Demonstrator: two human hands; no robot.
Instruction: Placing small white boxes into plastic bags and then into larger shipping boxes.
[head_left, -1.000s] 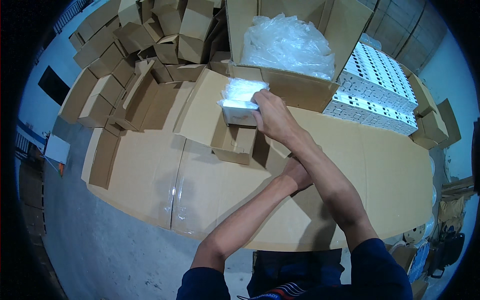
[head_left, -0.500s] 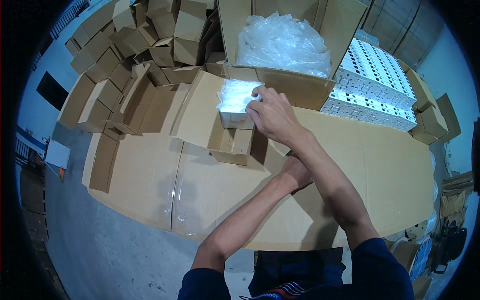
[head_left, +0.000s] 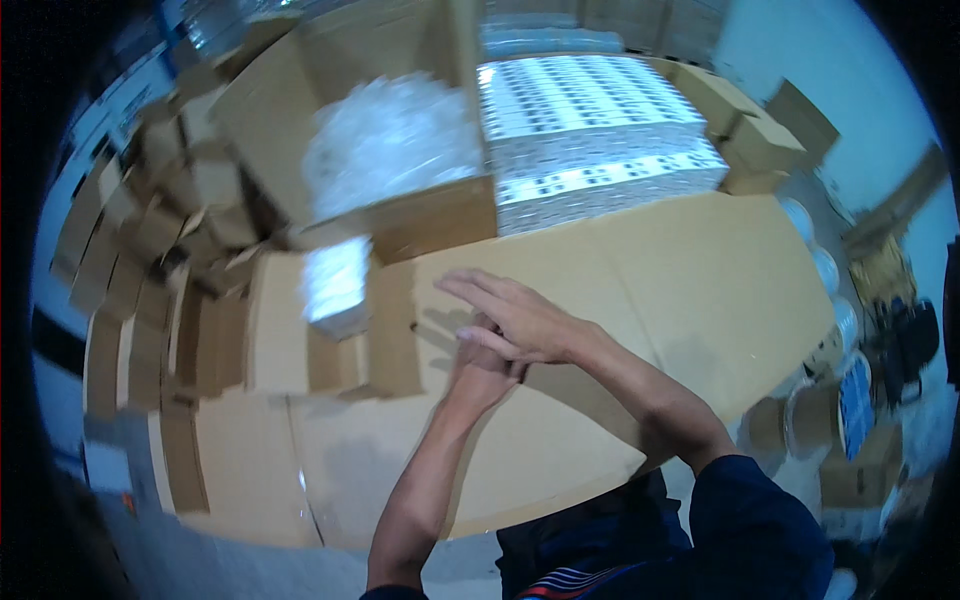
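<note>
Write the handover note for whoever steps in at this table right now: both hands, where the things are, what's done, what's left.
Right hand: empty, fingers spread, above the cardboard-covered table, crossed over the left.
Left hand: mostly hidden under the right hand, nothing visible in it.
Small white box: sits in the open flat carton to the left, clear of both hands.
Big carton of clear plastic bags stands behind it; stacked white boxes to its right.
Done: white box is in the carton.
Left: carton flaps are open, not yet folded shut.
</note>
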